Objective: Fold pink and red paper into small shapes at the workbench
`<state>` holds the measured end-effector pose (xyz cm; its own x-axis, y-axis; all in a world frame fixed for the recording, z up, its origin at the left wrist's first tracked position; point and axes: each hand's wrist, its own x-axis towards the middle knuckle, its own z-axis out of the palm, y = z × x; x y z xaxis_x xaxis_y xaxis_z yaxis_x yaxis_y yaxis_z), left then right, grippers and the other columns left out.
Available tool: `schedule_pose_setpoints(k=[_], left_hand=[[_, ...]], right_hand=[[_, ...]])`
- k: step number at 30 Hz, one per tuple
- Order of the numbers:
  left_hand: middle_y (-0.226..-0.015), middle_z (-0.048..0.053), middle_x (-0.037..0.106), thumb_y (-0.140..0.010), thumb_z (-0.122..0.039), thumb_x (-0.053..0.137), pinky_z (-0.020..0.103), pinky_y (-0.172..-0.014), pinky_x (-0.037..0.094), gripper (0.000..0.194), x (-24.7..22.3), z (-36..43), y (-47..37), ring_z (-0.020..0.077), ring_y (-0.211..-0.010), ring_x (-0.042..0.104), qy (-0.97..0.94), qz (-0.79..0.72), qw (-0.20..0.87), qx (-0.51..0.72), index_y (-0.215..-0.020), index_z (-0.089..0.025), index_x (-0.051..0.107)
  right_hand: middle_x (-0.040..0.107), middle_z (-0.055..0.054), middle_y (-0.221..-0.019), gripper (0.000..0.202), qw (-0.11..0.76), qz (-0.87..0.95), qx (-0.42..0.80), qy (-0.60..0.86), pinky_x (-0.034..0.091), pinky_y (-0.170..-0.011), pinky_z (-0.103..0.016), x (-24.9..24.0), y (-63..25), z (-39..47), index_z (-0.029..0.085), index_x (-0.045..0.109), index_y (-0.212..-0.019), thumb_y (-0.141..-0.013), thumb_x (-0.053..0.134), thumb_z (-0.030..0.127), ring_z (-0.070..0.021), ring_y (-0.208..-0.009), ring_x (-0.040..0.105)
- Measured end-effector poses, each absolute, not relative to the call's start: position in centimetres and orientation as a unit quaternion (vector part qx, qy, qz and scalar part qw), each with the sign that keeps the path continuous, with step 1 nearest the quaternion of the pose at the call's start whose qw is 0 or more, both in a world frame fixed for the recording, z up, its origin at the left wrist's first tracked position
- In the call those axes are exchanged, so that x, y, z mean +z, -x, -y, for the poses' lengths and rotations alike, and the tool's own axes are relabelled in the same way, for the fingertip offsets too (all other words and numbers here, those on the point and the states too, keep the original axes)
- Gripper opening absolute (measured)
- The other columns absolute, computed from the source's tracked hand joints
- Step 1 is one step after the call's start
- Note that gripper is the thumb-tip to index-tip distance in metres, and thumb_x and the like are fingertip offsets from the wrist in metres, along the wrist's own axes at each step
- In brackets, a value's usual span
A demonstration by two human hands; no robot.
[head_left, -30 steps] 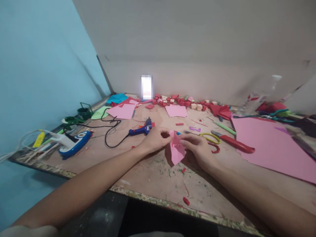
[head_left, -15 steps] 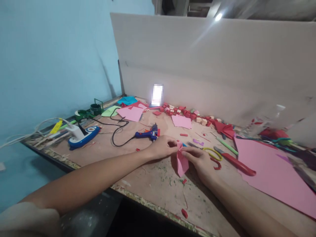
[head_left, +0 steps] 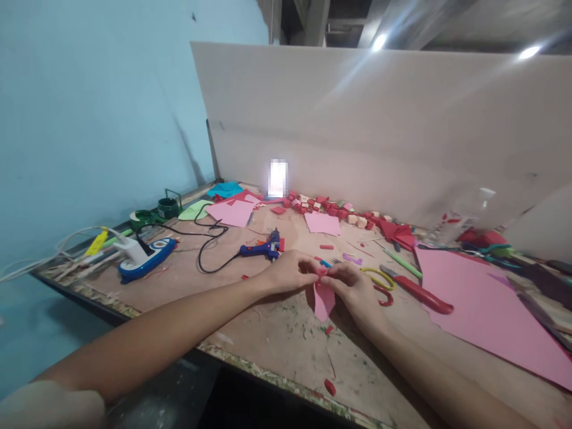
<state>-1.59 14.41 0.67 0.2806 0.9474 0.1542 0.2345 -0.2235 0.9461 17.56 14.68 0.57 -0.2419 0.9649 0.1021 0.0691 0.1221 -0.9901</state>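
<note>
Between my two hands hangs a small folded piece of pink paper point(head_left: 324, 302), pinched at its upper edge. My left hand point(head_left: 292, 273) grips it from the left, thumb and fingers together. From the right, my right hand point(head_left: 354, 289) pinches the same top edge, its fingertips close to the left ones. The exact fold under the fingertips is hidden. Beside my right hand lie scissors point(head_left: 378, 277) with yellow and red handles, partly covered by it. A blue hot glue gun point(head_left: 261, 249) rests on the table beyond my left hand.
A red-handled knife point(head_left: 424, 294) and a large pink sheet point(head_left: 482, 310) lie to the right. Several small red and wooden blocks point(head_left: 339, 210) line the back below a white board point(head_left: 357, 119). A blue-and-white power strip point(head_left: 147, 260) with cords sits left. A bright phone point(head_left: 277, 179) stands behind.
My fingers have drawn closer together along the paper's top edge, and less of the paper shows above them. The camera view has shifted slightly.
</note>
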Motion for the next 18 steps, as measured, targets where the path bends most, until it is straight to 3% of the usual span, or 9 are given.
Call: schedule_pose_setpoints(k=[9,18], left_hand=[[-0.089,0.010,0.080,-0.077,-0.021,0.072,0.030,-0.078,0.056,0.014,0.0,-15.3,1.8,0.0221,-0.085,0.074,-0.650,-0.447,0.428,0.441,-0.084,-0.011,0.078],[-0.090,0.008,0.079,-0.081,-0.021,0.067,0.026,-0.074,0.054,0.014,-0.5,-14.9,1.8,0.0197,-0.082,0.072,-0.683,-0.427,0.410,0.428,-0.086,-0.013,0.077]], right_hand=[[0.078,-0.011,-0.098,0.039,0.424,0.553,0.587,0.412,0.059,-0.076,-0.038,0.7,-17.8,-14.4,0.017,0.080,-0.093,-0.070,0.088,0.048,-0.0263,-0.082,0.073],[0.078,-0.009,-0.083,0.035,0.415,0.552,0.582,0.430,0.057,-0.070,-0.035,0.9,-17.8,-14.6,0.016,0.082,-0.084,-0.065,0.091,0.044,-0.0226,-0.073,0.069]])
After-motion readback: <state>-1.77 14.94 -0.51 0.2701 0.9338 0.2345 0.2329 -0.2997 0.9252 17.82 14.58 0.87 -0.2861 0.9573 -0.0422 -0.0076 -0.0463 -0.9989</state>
